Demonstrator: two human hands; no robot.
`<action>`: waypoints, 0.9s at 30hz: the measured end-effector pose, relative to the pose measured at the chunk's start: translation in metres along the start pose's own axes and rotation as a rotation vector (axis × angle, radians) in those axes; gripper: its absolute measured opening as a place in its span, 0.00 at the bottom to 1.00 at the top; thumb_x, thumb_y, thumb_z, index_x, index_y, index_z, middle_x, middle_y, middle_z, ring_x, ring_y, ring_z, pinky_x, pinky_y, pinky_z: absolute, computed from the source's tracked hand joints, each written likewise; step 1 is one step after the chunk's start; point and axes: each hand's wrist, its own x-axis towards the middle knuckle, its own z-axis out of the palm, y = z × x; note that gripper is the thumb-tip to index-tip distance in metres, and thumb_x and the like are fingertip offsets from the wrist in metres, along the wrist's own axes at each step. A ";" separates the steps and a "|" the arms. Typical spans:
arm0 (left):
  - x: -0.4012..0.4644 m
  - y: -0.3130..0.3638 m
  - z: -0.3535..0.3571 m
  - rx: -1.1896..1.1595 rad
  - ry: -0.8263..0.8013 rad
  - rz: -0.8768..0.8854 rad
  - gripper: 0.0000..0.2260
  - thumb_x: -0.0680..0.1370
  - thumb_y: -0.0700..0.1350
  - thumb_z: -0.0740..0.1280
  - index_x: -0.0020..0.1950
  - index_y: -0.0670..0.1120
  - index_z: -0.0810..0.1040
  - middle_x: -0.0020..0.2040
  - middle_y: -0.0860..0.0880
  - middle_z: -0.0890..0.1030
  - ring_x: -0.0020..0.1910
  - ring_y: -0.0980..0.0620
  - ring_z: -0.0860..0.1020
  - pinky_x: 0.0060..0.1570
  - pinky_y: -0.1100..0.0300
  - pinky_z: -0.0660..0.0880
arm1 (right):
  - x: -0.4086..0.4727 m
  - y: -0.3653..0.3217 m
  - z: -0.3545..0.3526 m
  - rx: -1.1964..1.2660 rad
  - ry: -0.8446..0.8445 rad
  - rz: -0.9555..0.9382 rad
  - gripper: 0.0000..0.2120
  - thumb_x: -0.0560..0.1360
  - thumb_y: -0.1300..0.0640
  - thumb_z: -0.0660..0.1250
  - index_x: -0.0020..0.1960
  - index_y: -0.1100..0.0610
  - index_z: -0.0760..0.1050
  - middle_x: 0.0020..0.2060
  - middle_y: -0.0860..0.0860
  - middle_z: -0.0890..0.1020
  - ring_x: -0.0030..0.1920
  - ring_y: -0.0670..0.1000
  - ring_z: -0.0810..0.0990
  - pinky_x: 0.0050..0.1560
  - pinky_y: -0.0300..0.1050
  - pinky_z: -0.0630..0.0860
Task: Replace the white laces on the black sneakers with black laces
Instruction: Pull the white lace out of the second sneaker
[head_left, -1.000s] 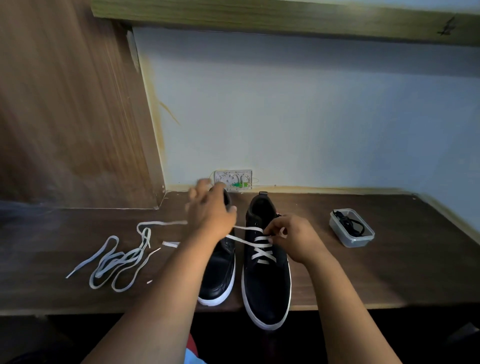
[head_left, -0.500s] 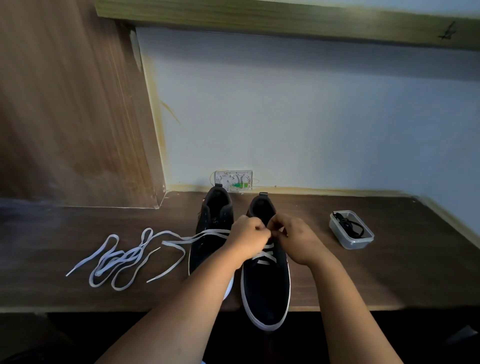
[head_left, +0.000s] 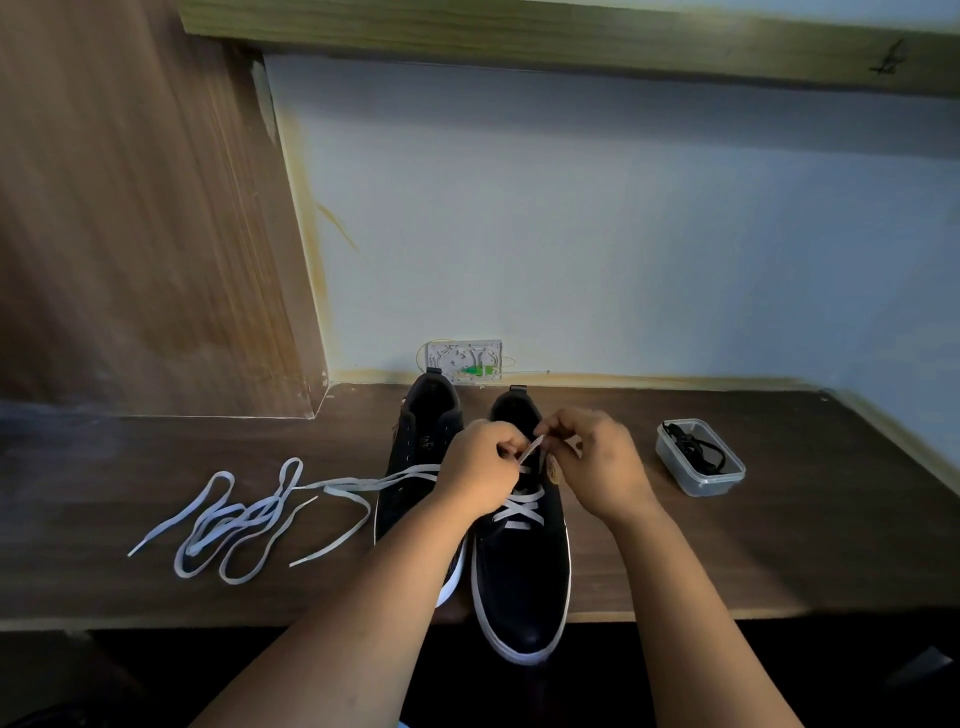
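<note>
Two black sneakers stand side by side on the dark wooden table (head_left: 779, 545), heels toward the wall and toes toward the person. The right sneaker (head_left: 519, 571) juts its white-soled toe past the table's front edge, and a white lace (head_left: 517, 512) crosses its lower eyelets in flat bands. Both hands work over the upper eyelets of this shoe. The left hand (head_left: 480, 470) is curled, its fingers pinching the white lace near the tongue; from under that hand a strand of the same lace runs leftward across the other shoe and onto the table. The right hand (head_left: 597, 460) is curled too, its thumb and fingertips pinching a short stretch of lace that rises between the two hands. The hands are nearly touching each other. The left sneaker (head_left: 421, 467) sits just beside the right one, partly hidden behind the left forearm, its eyelets bare of lace. To the left of the shoes a loose white lace (head_left: 234, 519) lies in a tangle of loops on the table, well apart from the hands. On the right side of the table stands a small clear plastic container (head_left: 698, 465) with black laces (head_left: 696, 449) coiled inside it. Against the pale wall behind the shoes is a small white box (head_left: 462, 356) with a green part.
</note>
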 end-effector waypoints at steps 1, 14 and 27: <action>0.001 0.000 0.000 -0.002 0.003 0.055 0.12 0.75 0.36 0.64 0.53 0.49 0.82 0.49 0.50 0.78 0.45 0.52 0.76 0.48 0.60 0.74 | 0.002 -0.007 -0.003 0.005 0.043 -0.030 0.10 0.73 0.67 0.68 0.44 0.52 0.80 0.38 0.39 0.79 0.44 0.46 0.77 0.42 0.37 0.70; -0.002 -0.001 0.006 0.115 0.052 0.223 0.06 0.75 0.43 0.66 0.48 0.50 0.82 0.46 0.55 0.77 0.44 0.55 0.77 0.46 0.59 0.75 | 0.000 0.001 -0.018 -0.182 -0.273 0.332 0.07 0.77 0.51 0.67 0.50 0.53 0.79 0.42 0.46 0.80 0.44 0.45 0.78 0.41 0.36 0.71; 0.006 -0.004 0.013 0.083 0.187 0.283 0.09 0.78 0.49 0.64 0.42 0.48 0.80 0.37 0.50 0.79 0.38 0.50 0.76 0.36 0.55 0.72 | 0.005 -0.030 -0.034 0.370 -0.035 0.385 0.13 0.81 0.53 0.60 0.42 0.57 0.78 0.32 0.48 0.79 0.34 0.46 0.76 0.39 0.39 0.71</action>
